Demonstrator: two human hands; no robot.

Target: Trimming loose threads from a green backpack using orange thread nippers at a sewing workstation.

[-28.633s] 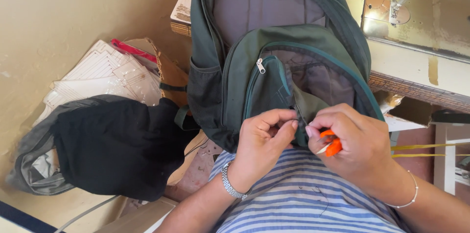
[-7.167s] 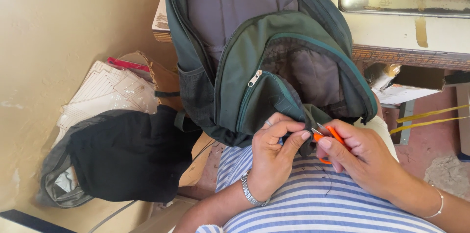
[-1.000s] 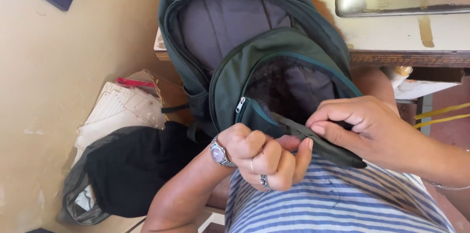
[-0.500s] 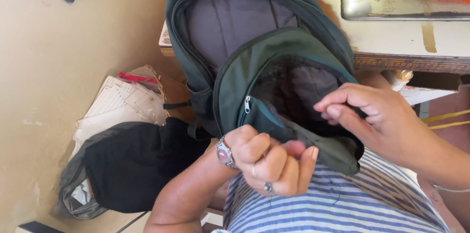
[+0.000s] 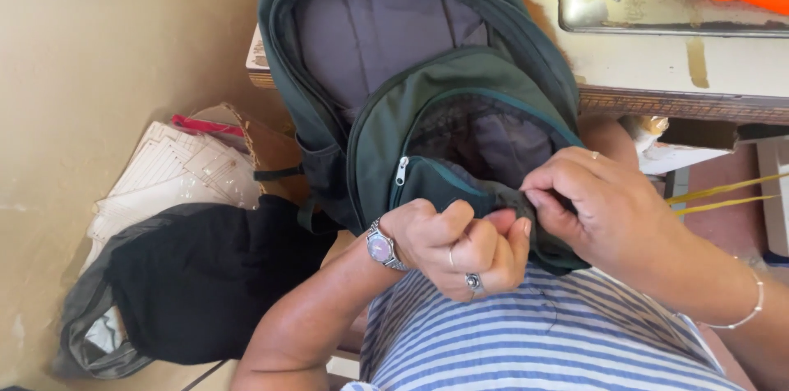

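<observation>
We are pinching the green backpack's open pocket edge with both hands: left hand fingers curled shut on it, right hand fingers pressed together on it.

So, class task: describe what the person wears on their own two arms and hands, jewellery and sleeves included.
The left hand has a silver wristwatch with a pale round face at the wrist and two rings, one plain band and one silver ring with a dark stone. The right hand shows a thin ring and a slim silver bracelet. Both forearms are bare; the shirt is blue and white striped.
</observation>
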